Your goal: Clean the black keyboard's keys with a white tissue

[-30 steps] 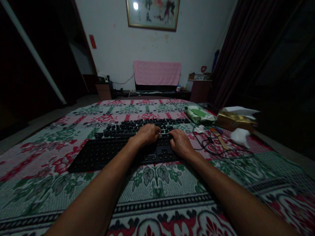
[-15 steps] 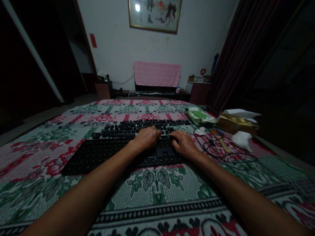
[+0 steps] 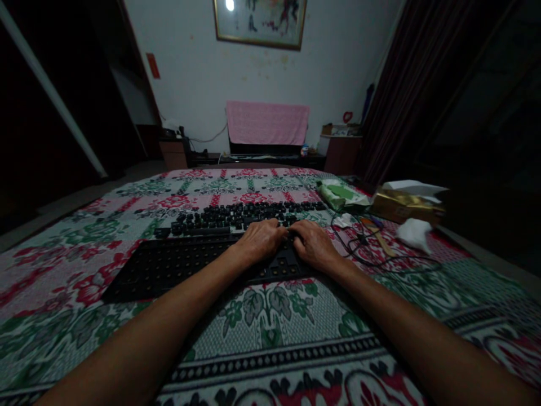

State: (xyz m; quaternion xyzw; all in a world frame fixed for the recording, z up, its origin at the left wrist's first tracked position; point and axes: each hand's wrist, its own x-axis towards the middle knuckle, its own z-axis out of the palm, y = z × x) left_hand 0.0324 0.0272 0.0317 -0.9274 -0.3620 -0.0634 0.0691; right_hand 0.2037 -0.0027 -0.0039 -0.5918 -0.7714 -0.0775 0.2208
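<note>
A black keyboard base, its keycaps off and its switch stems bare, lies on the patterned cloth. Above its right part, my left hand is closed, thumb and fingers pressed together. My right hand curls over the upper right corner, its fingertips almost meeting those of the left. Whatever small thing the fingers pinch is too dark and hidden to name. Loose black keycaps are spread in rows just behind the base. A long bar-shaped keycap lies along its back edge.
Right of my hands lie a black cable, a wooden-handled tool and a crumpled white tissue. Farther back are a green tissue pack and a gold box. A pink towel hangs by the far wall.
My left hand has moved right across the base, up to my right hand. My right hand has shifted slightly, and the view has tilted a little downward.
</note>
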